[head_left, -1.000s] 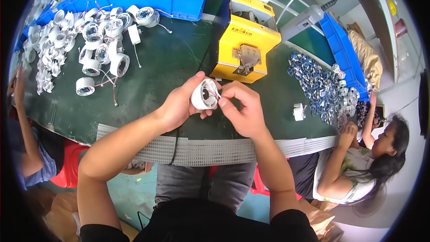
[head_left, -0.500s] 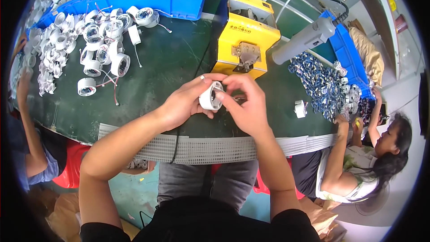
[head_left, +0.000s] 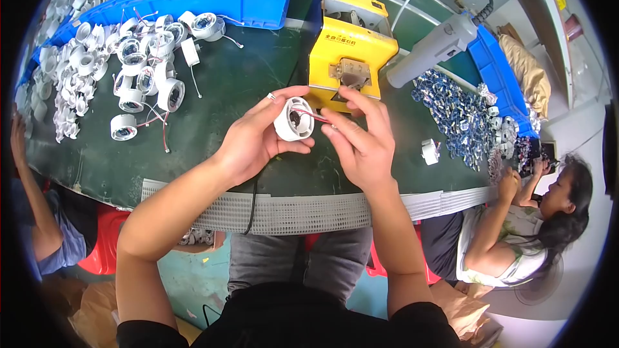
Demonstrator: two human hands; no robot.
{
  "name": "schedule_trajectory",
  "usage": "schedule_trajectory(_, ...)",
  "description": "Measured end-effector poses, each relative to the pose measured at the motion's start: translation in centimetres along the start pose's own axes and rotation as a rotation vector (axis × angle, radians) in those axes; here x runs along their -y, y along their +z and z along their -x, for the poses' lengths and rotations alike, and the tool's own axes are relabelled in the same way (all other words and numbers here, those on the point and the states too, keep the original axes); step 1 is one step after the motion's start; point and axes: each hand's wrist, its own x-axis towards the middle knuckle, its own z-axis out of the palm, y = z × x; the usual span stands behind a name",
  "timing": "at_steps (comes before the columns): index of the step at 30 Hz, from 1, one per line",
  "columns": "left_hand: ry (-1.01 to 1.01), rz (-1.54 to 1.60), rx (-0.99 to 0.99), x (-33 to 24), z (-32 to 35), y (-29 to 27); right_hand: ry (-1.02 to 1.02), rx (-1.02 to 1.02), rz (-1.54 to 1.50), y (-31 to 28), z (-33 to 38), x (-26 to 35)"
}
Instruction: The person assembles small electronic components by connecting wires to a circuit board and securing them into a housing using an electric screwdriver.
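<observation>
Over the green table (head_left: 309,177), inside its near edge, the left hand (head_left: 248,140) grips 1 white housing (head_left: 293,131); the right hand (head_left: 365,143) pinches its wires (head_left: 314,115). A tabletop stretch separates them from piled housings (head_left: 161,44) far left.

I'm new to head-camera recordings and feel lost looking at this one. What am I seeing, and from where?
There is no robot here: the two bare hands belong to the person wearing the camera on their head. It looks down, and its fisheye lens bends straight edges.

The left hand holds a round white housing. The right hand has its thumb and fingers on thin reddish wires that come out of it.

On the dark green table stands a yellow machine. To the left lie white housings with wires; to the right is a heap of small blue parts.
</observation>
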Motion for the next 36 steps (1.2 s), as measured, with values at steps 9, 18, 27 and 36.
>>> schedule_trajectory(9,0.117,0.013,0.054,0.7,0.1,0.6,0.827,0.089,-1.083,1.0,1.6,0.7)
schedule_trajectory(18,0.105,-0.018,0.141,1.4,0.0,0.3,0.362,0.042,-0.588,2.5,2.3,0.0)
schedule_trajectory(27,0.117,-0.331,0.054,2.5,-0.5,-0.1,0.716,0.039,-0.894,2.8,2.4,0.4)
schedule_trajectory(36,-0.095,-0.353,-0.083,1.3,-0.5,-0.3,0.666,-0.345,-0.192,-3.0,-3.7,-7.7)
